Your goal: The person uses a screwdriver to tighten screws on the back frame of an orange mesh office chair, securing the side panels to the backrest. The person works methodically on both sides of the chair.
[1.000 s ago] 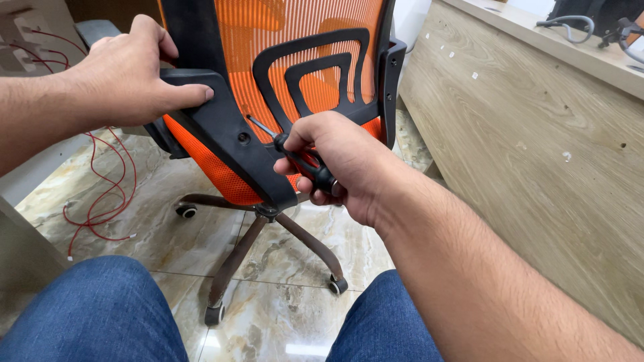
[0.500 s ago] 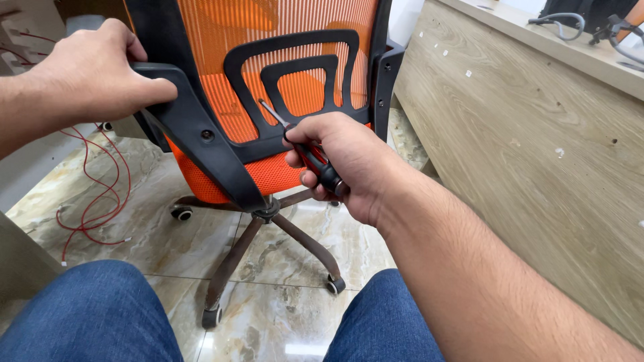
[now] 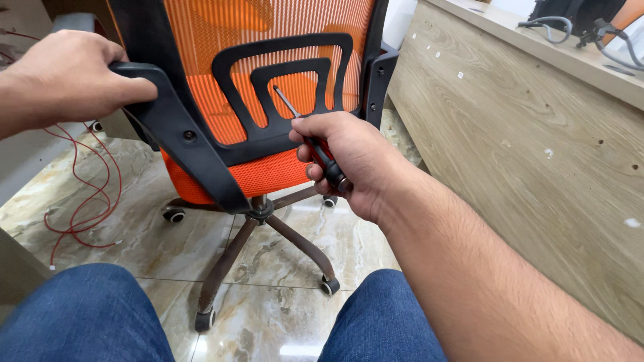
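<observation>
An office chair with an orange mesh back (image 3: pixel 221 40) and black frame stands in front of me, its back towards me. My left hand (image 3: pixel 64 77) grips the chair's black left armrest (image 3: pixel 181 141) at its top end. My right hand (image 3: pixel 349 161) is closed around a screwdriver (image 3: pixel 305 134) with a black and red handle. Its metal shaft points up and left at the black lumbar bracket (image 3: pixel 282 67) on the chair back. The tip is close to the bracket; I cannot tell if it touches.
A wooden desk panel (image 3: pixel 523 147) rises close on the right, with cables on its top (image 3: pixel 577 30). Red wires (image 3: pixel 80 201) lie on the marble floor at left. The chair's wheeled base (image 3: pixel 268 234) spreads between my knees in blue jeans (image 3: pixel 80 315).
The chair has swung round to the right with my left hand on its armrest. My right hand with the screwdriver rose slightly, the tip now aimed at the lumbar bracket.
</observation>
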